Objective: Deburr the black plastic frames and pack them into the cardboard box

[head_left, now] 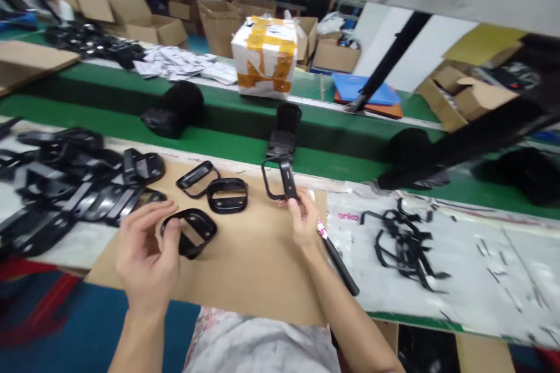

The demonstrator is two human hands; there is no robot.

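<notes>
Forward, right hand (pixel 305 224) outstretched, fingers (pixel 294 210) clamped on black frame (pixel 287 179); left hand (pixel 146 256) curled, cannot tell grip.

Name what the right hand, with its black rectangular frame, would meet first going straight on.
Past the frame, the right hand would likely first meet the elongated black object on the green surface; depth is unclear.

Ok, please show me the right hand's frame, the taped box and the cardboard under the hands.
Frame (pixel 288 179) in right hand (pixel 303 220): head view, its wide bar.
Taped box (pixel 264 63): head view, its front face.
Cardboard (pixel 254 274): head view, its bare near part.
</notes>
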